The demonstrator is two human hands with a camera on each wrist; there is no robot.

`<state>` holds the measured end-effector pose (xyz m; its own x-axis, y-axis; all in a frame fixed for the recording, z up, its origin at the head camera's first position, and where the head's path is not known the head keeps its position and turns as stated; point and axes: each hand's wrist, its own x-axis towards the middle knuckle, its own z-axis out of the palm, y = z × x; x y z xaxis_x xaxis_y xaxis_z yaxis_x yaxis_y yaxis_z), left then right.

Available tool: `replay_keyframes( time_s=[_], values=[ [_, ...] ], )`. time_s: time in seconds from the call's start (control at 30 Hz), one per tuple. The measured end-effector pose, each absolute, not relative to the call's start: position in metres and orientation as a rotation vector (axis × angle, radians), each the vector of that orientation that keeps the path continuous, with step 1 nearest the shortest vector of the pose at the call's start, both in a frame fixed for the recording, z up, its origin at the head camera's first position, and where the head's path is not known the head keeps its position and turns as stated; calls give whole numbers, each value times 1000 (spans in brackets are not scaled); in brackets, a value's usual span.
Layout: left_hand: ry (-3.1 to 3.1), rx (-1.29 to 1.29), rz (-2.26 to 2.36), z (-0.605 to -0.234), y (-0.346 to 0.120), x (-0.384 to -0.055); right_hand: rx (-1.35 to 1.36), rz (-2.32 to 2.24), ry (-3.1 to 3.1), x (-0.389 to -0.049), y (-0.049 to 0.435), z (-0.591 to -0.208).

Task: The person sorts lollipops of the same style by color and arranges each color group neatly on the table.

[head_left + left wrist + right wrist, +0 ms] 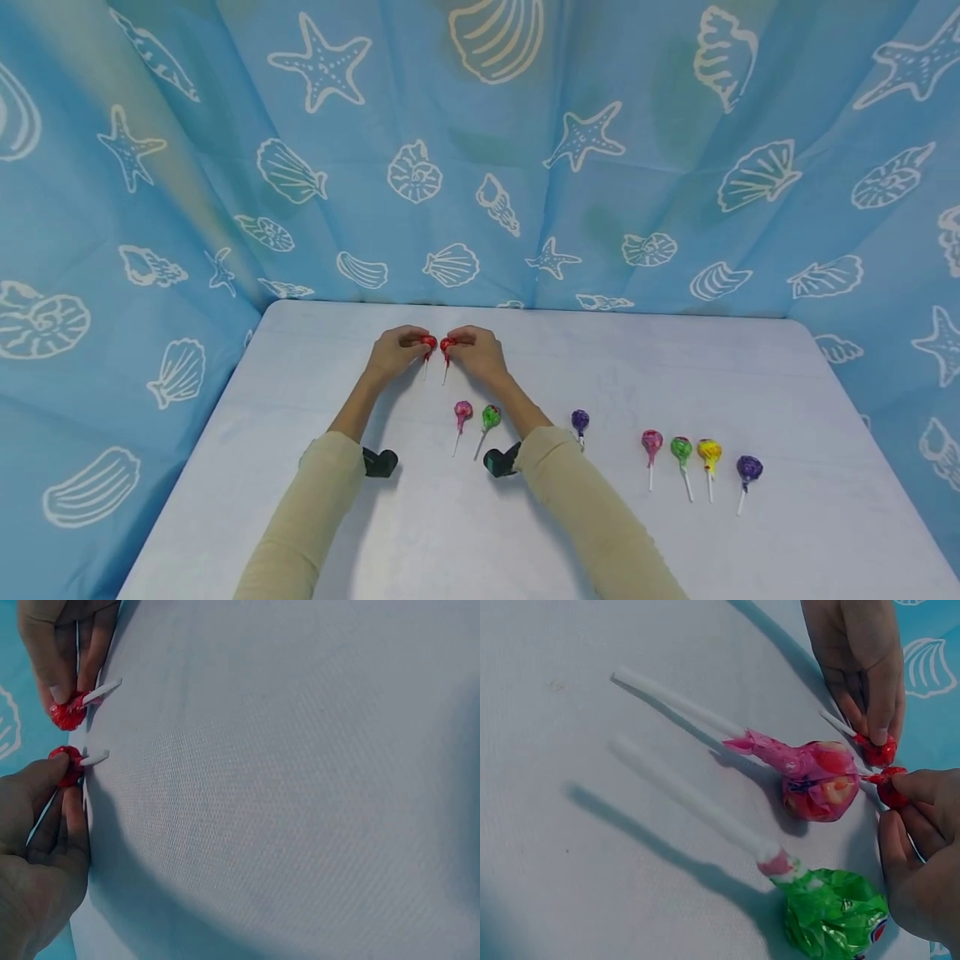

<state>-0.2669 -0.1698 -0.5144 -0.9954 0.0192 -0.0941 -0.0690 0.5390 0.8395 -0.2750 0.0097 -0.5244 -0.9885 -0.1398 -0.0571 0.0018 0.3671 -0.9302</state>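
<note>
Near the far edge of the table, my left hand [393, 352] pinches a red-wrapped lollipop [69, 766] by its head. Close beside it, my right hand [482, 357] pinches a second red lollipop [69, 714] in the same way. The two red heads are side by side with a narrow gap, and their white sticks point back toward me. Just in front of the hands lie a pink lollipop [821, 784] and a green lollipop [836, 911], next to each other on the table.
A purple lollipop [580, 420] lies by my right sleeve, its stick partly hidden. Farther right, a pink [652, 442], a green [681, 448], a yellow [709, 451] and a purple lollipop [748, 468] form a row. Behind the white table [637, 358] hangs a blue shell-patterned curtain [510, 108].
</note>
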Motion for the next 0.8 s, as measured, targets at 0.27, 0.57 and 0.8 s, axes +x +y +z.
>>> replay_keyframes(
  time_s=[0.27, 0.57, 0.8],
  values=[
    [2662, -52, 1488, -514, -170, -267, -129, -1662, 2523, -274, 7, -524],
    [2614, -69, 1545, -513, -173, -265, -141, -1654, 2526, -269, 6, -519],
    [2605, -56, 1594, -513, -173, -263, -128, -1652, 2533, -267, 6, -517]
  ],
)
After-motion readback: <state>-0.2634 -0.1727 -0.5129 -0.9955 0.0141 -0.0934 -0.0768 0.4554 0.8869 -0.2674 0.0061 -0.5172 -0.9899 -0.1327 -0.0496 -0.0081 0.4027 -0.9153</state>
